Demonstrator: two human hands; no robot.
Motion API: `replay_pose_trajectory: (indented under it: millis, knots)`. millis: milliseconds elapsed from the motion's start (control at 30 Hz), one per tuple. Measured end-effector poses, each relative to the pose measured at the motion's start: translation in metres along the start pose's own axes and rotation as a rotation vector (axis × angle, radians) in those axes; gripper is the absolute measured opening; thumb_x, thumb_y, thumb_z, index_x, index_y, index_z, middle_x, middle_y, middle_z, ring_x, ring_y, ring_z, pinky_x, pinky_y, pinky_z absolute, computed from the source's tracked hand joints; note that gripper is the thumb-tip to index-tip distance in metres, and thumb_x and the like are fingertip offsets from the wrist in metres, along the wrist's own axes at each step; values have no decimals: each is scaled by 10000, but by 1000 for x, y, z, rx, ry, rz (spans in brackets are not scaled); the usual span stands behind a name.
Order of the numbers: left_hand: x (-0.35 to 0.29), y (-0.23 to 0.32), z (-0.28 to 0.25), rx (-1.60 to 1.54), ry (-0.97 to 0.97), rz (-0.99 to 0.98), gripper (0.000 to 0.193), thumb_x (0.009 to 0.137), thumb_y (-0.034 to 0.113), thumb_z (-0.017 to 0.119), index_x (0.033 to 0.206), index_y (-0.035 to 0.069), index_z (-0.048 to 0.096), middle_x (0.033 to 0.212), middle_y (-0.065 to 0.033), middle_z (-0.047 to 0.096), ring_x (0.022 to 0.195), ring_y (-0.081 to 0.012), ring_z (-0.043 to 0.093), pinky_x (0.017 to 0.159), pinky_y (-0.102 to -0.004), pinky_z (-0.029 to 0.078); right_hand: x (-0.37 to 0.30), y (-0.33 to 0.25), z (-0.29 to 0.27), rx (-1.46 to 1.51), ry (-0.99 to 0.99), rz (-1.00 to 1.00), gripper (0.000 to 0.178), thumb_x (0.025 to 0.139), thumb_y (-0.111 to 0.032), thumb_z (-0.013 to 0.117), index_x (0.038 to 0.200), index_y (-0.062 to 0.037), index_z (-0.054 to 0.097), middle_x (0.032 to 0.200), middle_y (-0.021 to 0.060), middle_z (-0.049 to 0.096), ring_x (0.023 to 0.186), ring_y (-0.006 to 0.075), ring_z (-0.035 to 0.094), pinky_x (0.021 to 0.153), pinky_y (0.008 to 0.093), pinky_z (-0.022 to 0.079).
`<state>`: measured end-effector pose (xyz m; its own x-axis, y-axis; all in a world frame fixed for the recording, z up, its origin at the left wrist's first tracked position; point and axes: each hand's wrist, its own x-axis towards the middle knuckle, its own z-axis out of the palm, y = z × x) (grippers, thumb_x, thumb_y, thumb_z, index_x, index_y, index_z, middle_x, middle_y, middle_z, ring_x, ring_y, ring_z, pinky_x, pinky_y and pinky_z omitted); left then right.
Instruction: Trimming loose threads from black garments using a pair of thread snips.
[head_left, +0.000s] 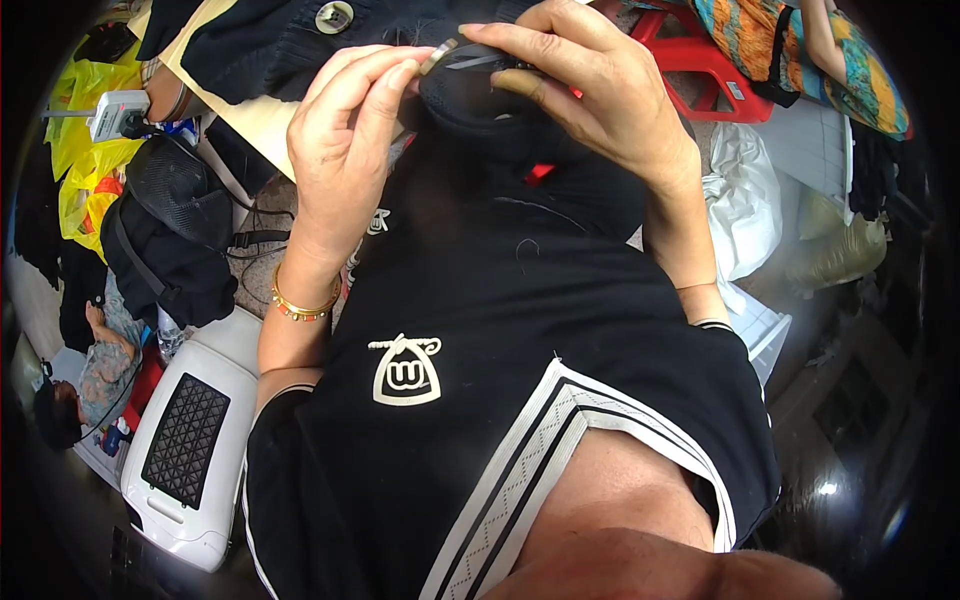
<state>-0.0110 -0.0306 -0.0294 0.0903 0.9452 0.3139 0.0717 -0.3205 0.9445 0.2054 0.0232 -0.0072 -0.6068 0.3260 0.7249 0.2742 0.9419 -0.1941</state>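
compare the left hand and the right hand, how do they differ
The left hand has its thumb and index fingertips close together, while the right hand has its thumb and index fingertip spread apart. A gold and orange-red bracelet circles the arm below the left hand; none shows below the right hand. Both are ungloved and hold the dark item between them.
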Motion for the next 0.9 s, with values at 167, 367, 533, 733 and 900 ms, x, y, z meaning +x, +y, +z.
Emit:
replay_pose_trajectory:
  millis: [167,367,533,733,900]
  knots:
    - [-6,-5,1,-39,22,-55,126,885,17,619,990,-38,664,927,-70,639,775,-93,591,691,-201,474,-2,-1,5,127,-49,133,350,807,-122,696,1143,-52,630,844,98,569,703,254,580,601,326,476]
    - [-3,-15,-1,103,36,74,94,876,13,631,944,-42,666,889,-66,649,778,-103,601,696,-207,475,2,2,6,51,-76,15,351,816,-126,694,1154,-56,629,848,96,570,704,253,578,601,322,474]
    - [0,-15,0,66,43,54,91,880,17,625,936,-44,664,889,-70,651,780,-109,605,704,-210,476,-2,6,-2,173,-30,115,357,818,-129,691,1163,-63,630,841,90,566,712,244,570,610,318,468]
    - [1,-15,0,62,26,31,93,880,17,625,935,-45,668,885,-71,654,784,-111,608,713,-211,479,-3,7,2,88,-41,72,356,807,-134,695,1152,-70,637,832,81,566,702,241,568,605,325,467]
    - [6,-16,-1,57,17,32,94,880,15,624,935,-46,671,877,-71,655,780,-111,610,708,-212,482,-1,9,6,12,-35,38,351,797,-143,698,1138,-79,643,828,77,566,692,245,568,596,330,468]
